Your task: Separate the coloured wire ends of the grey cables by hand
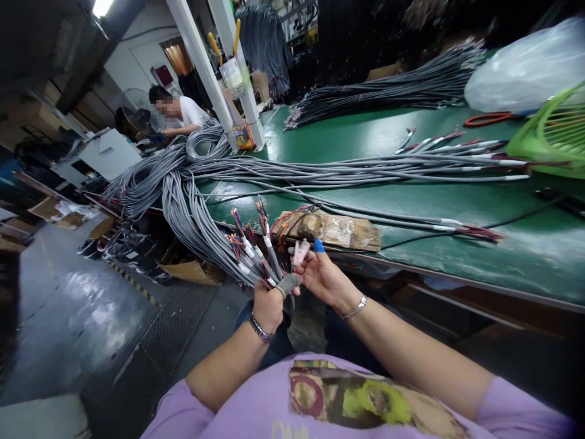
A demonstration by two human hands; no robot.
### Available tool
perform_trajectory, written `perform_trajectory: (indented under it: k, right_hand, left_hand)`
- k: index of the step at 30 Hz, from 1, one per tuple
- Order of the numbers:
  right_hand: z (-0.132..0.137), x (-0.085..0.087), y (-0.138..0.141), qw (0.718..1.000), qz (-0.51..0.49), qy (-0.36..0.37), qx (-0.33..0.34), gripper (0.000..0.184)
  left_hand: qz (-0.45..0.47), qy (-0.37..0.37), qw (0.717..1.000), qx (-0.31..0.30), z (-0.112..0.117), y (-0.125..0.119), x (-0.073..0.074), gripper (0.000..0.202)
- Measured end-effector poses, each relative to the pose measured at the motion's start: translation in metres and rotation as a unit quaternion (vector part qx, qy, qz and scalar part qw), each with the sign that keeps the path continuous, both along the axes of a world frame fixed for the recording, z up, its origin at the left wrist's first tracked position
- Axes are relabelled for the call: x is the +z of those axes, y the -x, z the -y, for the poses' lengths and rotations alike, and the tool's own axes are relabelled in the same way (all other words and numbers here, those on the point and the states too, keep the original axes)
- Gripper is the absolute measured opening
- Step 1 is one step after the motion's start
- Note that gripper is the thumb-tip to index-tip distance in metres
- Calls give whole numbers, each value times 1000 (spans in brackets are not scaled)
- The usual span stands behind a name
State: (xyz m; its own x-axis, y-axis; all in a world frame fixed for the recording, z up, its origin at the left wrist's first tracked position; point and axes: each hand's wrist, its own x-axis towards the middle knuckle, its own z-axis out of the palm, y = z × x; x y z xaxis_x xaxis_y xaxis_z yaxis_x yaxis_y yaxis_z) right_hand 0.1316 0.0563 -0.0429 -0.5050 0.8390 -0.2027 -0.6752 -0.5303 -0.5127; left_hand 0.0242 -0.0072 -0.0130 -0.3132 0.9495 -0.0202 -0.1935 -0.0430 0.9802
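My left hand, its thumb wrapped in a grey cover, is closed around a grey cable at the bench's front edge. Thin coloured wires fan out near its fingertips, partly hidden. Just to the right, my right hand has a blue finger cot on one fingertip. Its fingers are closed on a small pale pink piece, whose kind I cannot make out. Beside my left hand, several grey cables hang over the edge, their stripped ends showing white bands and orange and blue wires.
A worn wooden block with wires lies at the green bench's edge. Long grey cables stretch across it. Farther right are a green plastic basket, a clear bag and red-handled tool. A person sits at the far left.
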Motion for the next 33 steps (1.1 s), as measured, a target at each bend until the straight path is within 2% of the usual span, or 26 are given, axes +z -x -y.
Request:
perform_trajectory:
  k: [3, 6, 10, 13, 17, 25, 33]
  right_hand:
    - [10, -9, -8, 999, 24, -25, 27, 47]
    - [23, -11, -14, 993, 70, -91, 35, 45]
    - [34, -1, -16, 968, 169, -185, 9, 34]
    - [34, 7, -12, 953, 211, -219, 3, 33]
    - [29, 6, -8, 954, 221, -201, 1, 37]
    - [30, 3, -12, 968, 187, -165, 5, 35]
    - [32, -1, -11, 973, 152, -171, 30, 31]
  left_hand:
    - [4, -10, 1000, 2, 5, 3, -2, 22]
    - [-8, -21, 1000, -14, 7, 7, -10, 20]
    - [-42, -32, 998, -25, 8, 13, -22, 20]
    - [-75, -32, 996, -46, 10, 16, -25, 19]
    - [-97, -22, 992, -73, 13, 19, -22, 19]
    - [-15, -21, 999, -39, 9, 16, -19, 21]
    - [48, -19, 999, -2, 6, 11, -5, 25]
